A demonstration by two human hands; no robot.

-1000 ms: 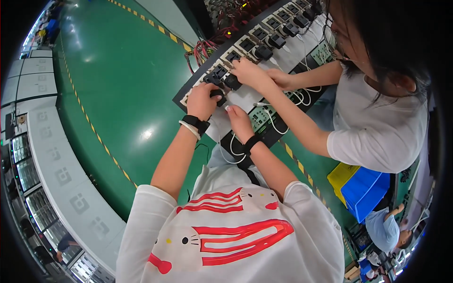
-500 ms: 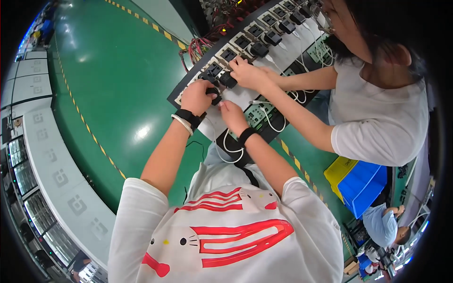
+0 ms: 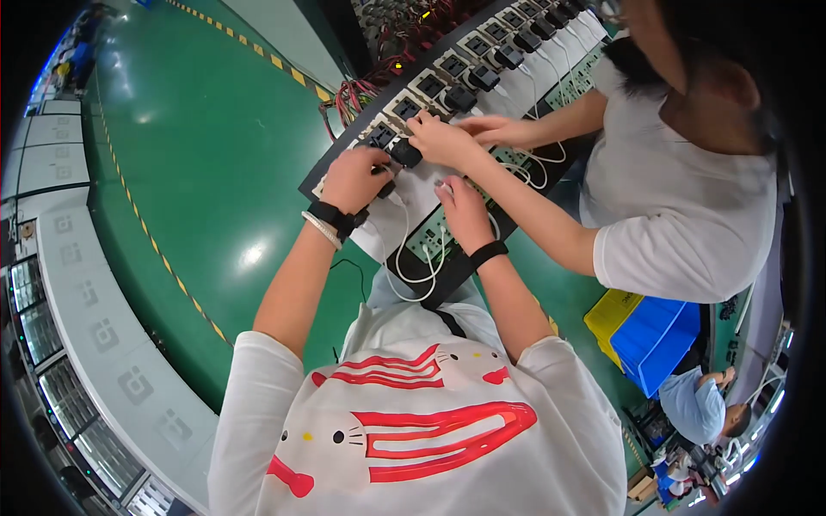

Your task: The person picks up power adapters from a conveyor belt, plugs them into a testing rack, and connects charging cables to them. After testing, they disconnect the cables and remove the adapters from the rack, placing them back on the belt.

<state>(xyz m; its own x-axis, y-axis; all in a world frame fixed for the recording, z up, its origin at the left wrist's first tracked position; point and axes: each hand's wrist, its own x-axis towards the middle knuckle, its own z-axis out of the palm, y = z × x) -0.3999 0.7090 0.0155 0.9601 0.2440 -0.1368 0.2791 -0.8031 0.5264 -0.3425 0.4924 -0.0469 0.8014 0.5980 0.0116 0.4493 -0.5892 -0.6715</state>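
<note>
My left hand (image 3: 353, 181) is closed around a black power adapter (image 3: 387, 188) at the near end of a row of sockets (image 3: 381, 136). A white cable runs down from this adapter. To its right, my right hand (image 3: 467, 215) pinches a white USB cable (image 3: 441, 184) by its pale plug end, above the green circuit board (image 3: 423, 243); the fingers partly hide it. Another black adapter (image 3: 405, 153) sits in the row just beyond my left hand. Two white cables (image 3: 413, 279) loop from the board's near end.
At the right, a co-worker's hands (image 3: 443, 139) reach over the same row, close to mine. More black adapters (image 3: 484, 78) line the sockets farther back. Red wires (image 3: 353, 96) bunch behind the strip. Blue (image 3: 658, 335) and yellow bins (image 3: 613, 314) stand at lower right.
My right hand has moved right, away from the black adapter, to the white cable plug over the board. My left hand stays on the adapter. The co-worker's hands have spread apart.
</note>
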